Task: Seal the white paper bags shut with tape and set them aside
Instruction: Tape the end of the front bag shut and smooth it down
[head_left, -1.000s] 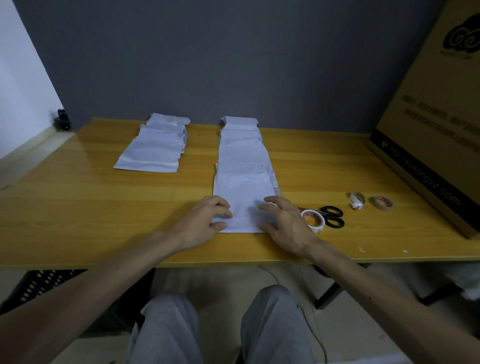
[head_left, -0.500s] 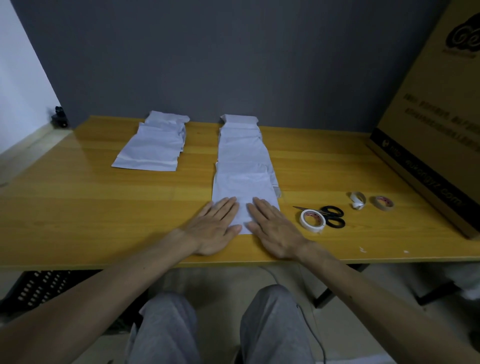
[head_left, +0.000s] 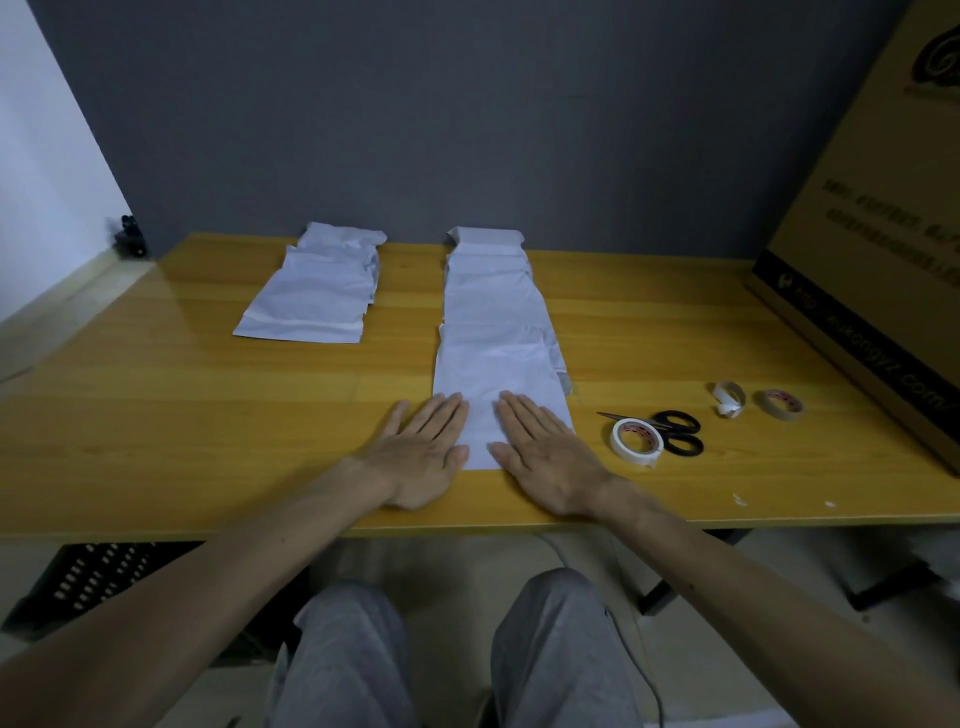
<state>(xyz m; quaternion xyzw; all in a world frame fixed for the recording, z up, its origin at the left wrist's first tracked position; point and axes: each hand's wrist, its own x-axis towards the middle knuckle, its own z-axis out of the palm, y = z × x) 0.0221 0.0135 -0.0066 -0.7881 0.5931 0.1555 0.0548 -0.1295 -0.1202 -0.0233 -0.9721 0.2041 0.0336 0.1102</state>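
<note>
A white paper bag (head_left: 498, 384) lies flat near the front edge of the wooden table (head_left: 208, 415), at the near end of a row of overlapping white bags (head_left: 488, 291). My left hand (head_left: 423, 457) lies flat with straight fingers on the bag's left near corner. My right hand (head_left: 545, 457) lies flat on its right near part. A second pile of white bags (head_left: 317, 291) sits at the back left. A white tape roll (head_left: 636, 440) rests just right of my right hand.
Black scissors (head_left: 675, 439) lie behind and right of the white roll. A small curl of tape (head_left: 727, 397) and a brownish tape roll (head_left: 783, 404) sit farther right. A big cardboard box (head_left: 883, 249) leans along the table's right side. My knees show below the table edge.
Both hands went from curled fingers working at the bag's near edge to lying flat and straight on it, and they have slid slightly toward me.
</note>
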